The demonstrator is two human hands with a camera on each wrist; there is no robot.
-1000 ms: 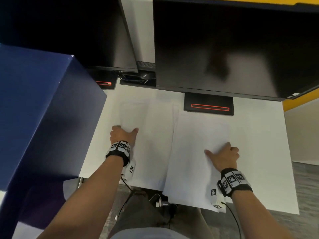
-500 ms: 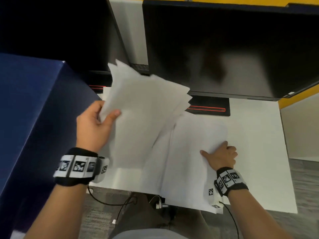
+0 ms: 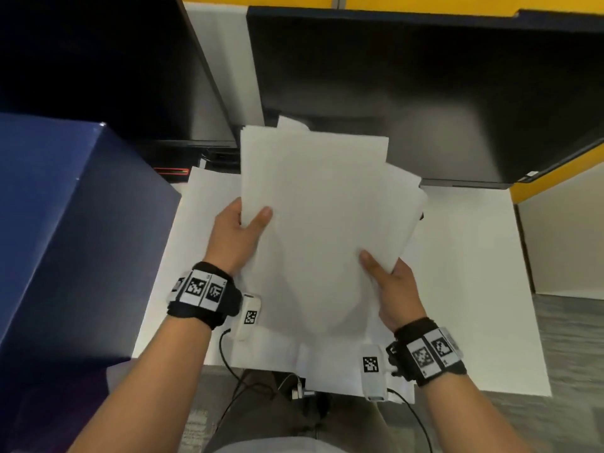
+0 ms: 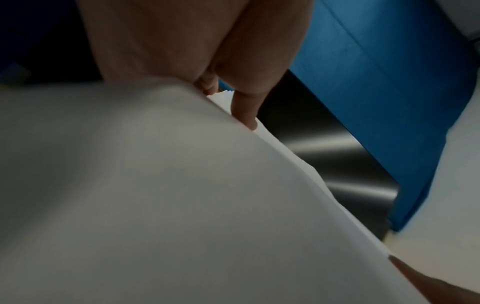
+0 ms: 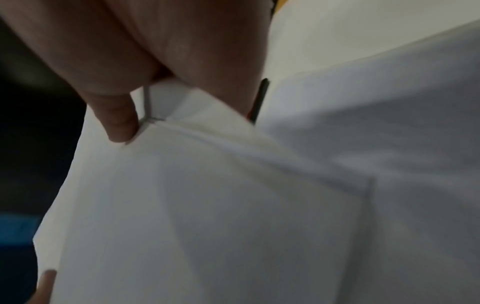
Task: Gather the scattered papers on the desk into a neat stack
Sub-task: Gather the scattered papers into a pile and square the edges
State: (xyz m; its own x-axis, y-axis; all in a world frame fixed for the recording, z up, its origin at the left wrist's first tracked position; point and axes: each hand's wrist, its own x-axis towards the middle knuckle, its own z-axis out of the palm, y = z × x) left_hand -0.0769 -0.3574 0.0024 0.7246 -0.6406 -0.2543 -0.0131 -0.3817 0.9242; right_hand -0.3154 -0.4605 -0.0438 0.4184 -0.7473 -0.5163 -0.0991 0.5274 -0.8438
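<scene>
A loose bundle of white papers (image 3: 313, 204) is held up above the white desk (image 3: 474, 289), its sheets fanned out of line at the top and right. My left hand (image 3: 240, 233) grips the bundle's left edge, thumb on top. My right hand (image 3: 389, 282) grips its lower right edge, thumb on top. The left wrist view shows my fingers (image 4: 244, 111) under the papers (image 4: 155, 195). In the right wrist view my fingers (image 5: 116, 119) curl under the sheets (image 5: 233, 205). More white sheets (image 3: 287, 354) lie flat on the desk below, overhanging its near edge.
Two dark monitors (image 3: 425, 93) stand at the back of the desk, close behind the raised papers. A large blue box (image 3: 65, 240) rises at the left. Cables (image 3: 235, 380) hang under the desk's near edge. Bare desk surface lies to the right.
My left hand lifted its papers from the desk's left and swung them right. My right hand left the flat sheet and now holds the same bundle, raised in front of me.
</scene>
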